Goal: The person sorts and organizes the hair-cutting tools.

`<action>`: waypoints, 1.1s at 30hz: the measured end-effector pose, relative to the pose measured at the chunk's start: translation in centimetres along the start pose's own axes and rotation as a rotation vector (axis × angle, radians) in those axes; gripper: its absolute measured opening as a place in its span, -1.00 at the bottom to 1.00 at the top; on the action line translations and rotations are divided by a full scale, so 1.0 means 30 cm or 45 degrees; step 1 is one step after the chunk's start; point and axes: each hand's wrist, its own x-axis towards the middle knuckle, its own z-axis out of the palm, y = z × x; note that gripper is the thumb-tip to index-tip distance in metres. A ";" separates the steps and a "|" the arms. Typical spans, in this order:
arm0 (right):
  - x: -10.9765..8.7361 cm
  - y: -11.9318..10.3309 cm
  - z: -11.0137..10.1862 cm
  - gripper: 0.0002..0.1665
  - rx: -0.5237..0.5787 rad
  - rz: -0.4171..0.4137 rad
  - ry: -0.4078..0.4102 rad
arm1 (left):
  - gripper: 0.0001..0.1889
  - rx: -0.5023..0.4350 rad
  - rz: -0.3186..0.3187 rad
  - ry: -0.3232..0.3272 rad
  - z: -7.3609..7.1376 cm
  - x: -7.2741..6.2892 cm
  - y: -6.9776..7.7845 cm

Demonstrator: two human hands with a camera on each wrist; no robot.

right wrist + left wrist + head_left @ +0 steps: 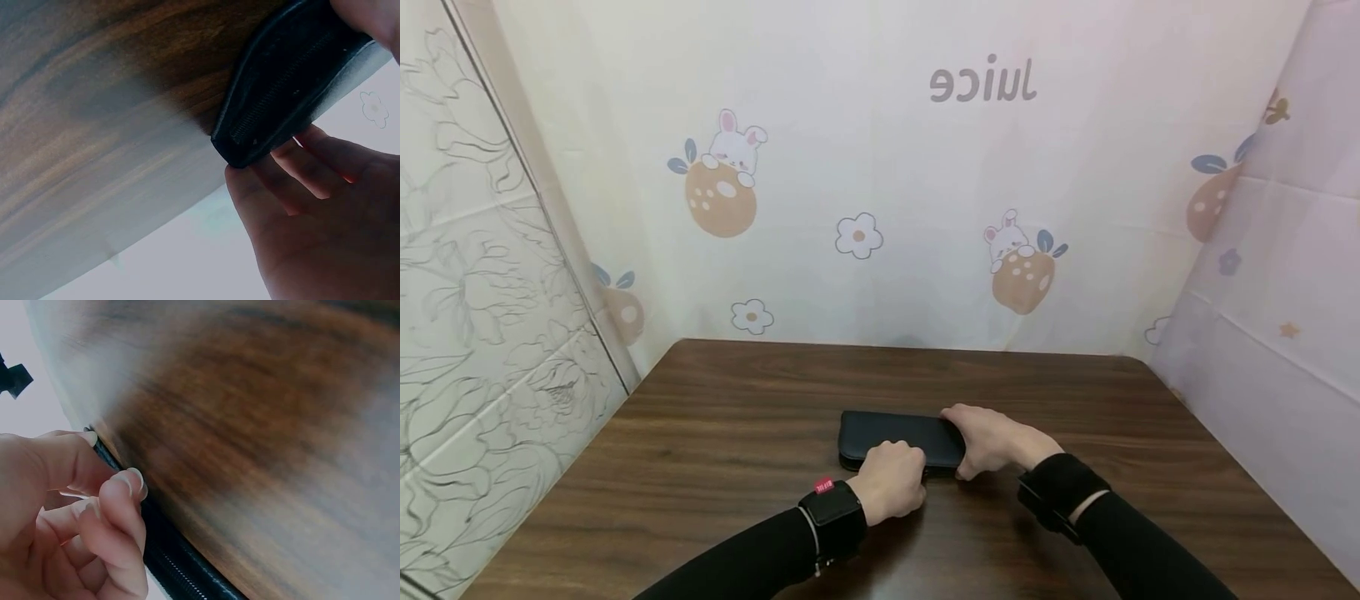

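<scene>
A black zip-around wallet (883, 429) lies flat on the dark wooden table, its long side running left to right. My left hand (891, 479) is at the wallet's near edge, fingers curled, with thumb and forefinger pinching there by the zip. In the left wrist view the zip teeth (181, 572) run along the wallet's side past these fingertips; the bit they pinch is hidden. My right hand (996, 442) grips the wallet's right end, thumb on the near side and fingers on the far side. The right wrist view shows that zipped end (275, 94) between thumb and fingers.
The wooden table (737, 383) extends around the wallet on all sides. A patterned curtain (865, 167) with rabbits and fruit hangs behind it, and more pale sheeting (1285, 317) stands at the right. A floral panel (490, 333) borders the left.
</scene>
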 end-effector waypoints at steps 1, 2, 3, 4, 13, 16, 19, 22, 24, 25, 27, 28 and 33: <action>0.002 -0.001 0.002 0.06 -0.001 0.001 -0.002 | -0.79 -0.005 0.002 -0.001 0.000 -0.001 -0.001; 0.003 -0.002 0.003 0.05 -0.001 0.001 -0.001 | -0.80 -0.011 0.003 -0.001 -0.002 -0.002 -0.001; 0.005 -0.003 0.004 0.05 -0.004 -0.002 -0.002 | -0.81 -0.017 0.004 -0.004 -0.003 -0.002 -0.002; 0.005 -0.004 0.003 0.05 -0.006 -0.001 -0.002 | -0.83 -0.023 0.005 -0.007 -0.007 -0.002 0.001; 0.000 0.001 0.000 0.05 -0.010 0.006 -0.013 | -0.90 -0.052 -0.007 -0.032 -0.005 0.007 0.004; 0.000 -0.001 0.001 0.05 -0.013 0.005 -0.013 | -0.89 -0.056 -0.009 -0.036 -0.003 0.006 0.004; 0.002 -0.003 0.002 0.05 -0.025 0.001 -0.008 | -0.89 -0.045 -0.007 -0.037 -0.003 0.006 0.004; 0.003 -0.007 0.002 0.04 -0.027 -0.002 -0.003 | -0.89 -0.052 -0.006 -0.040 -0.002 0.005 0.003; 0.004 -0.007 0.002 0.03 -0.023 -0.003 -0.001 | -0.89 -0.056 -0.001 -0.033 -0.001 0.005 0.003; 0.003 -0.007 0.001 0.03 -0.020 -0.005 0.000 | -0.89 -0.059 0.003 -0.031 -0.001 0.005 0.002; 0.003 -0.006 0.001 0.03 -0.017 -0.007 -0.001 | -0.88 -0.073 0.014 -0.030 0.000 0.005 0.001; 0.002 -0.005 0.001 0.03 -0.019 -0.011 -0.001 | -0.87 -0.076 0.022 -0.028 0.000 0.005 -0.001; 0.001 -0.005 0.000 0.05 -0.032 -0.020 -0.010 | -0.88 -0.058 0.056 -0.026 0.001 0.002 -0.010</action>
